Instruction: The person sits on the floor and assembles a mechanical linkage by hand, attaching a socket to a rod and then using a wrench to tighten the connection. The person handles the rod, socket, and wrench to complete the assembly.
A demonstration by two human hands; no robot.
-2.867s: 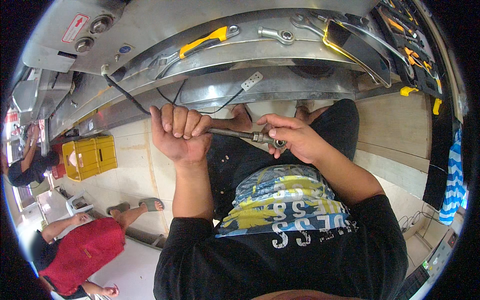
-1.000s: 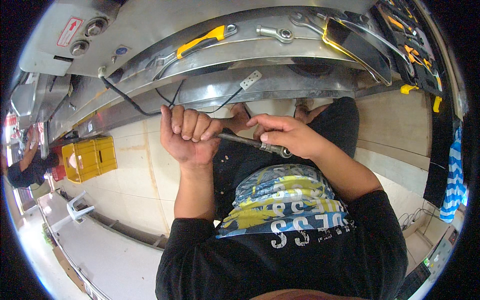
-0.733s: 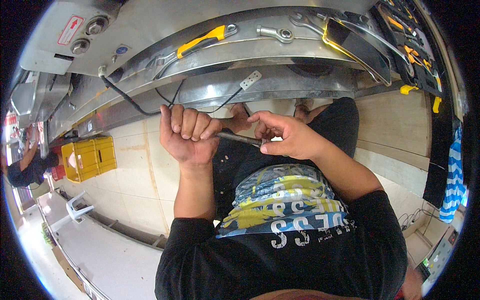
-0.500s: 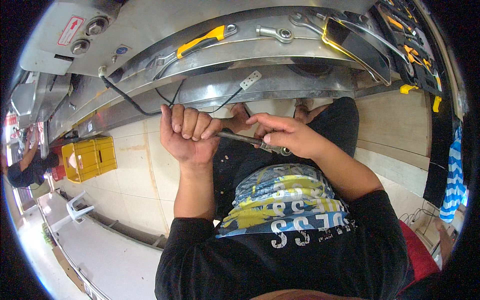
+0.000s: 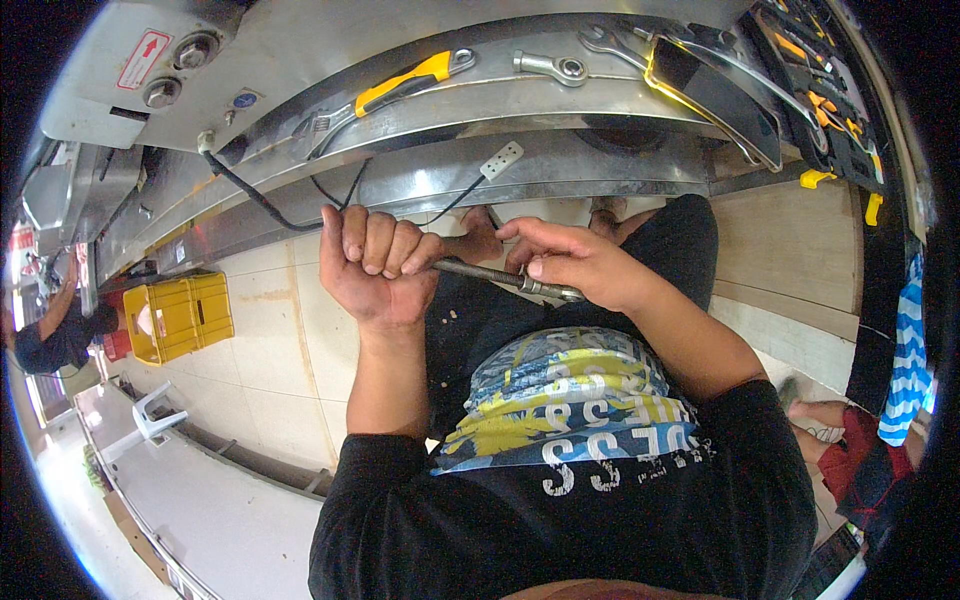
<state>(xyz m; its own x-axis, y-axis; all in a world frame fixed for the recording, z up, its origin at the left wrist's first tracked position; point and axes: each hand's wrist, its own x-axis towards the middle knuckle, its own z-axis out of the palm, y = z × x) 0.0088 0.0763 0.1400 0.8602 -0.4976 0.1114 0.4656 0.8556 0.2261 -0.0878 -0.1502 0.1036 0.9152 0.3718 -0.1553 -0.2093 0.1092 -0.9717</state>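
My left hand (image 5: 378, 262) is wrapped around the left end of a dark threaded rod (image 5: 480, 272) above my lap. At the rod's right end sits a metal rod end joint (image 5: 548, 289), its eye seen nearly edge-on. My right hand (image 5: 580, 262) has its thumb and fingers around that joint, and the fingertips are partly hidden. Another loose rod end joint (image 5: 552, 67) lies on the steel ledge (image 5: 480, 100) in front of me. To its left rests an adjustable wrench (image 5: 405, 83) with a yellow-and-black handle.
On the ledge's right lie an open-end wrench (image 5: 612, 45) and a dark flat panel with a yellow edge (image 5: 715, 100). A tool case (image 5: 815, 75) stands beyond. A white socket strip (image 5: 502, 160) hangs below. A yellow crate (image 5: 180, 318) is on the floor. Other people appear at both sides.
The rod end joint has turned on its axis, its eye going from nearly face-on to edge-on. My left hand stays in place. At the far right, a person in red has shifted.
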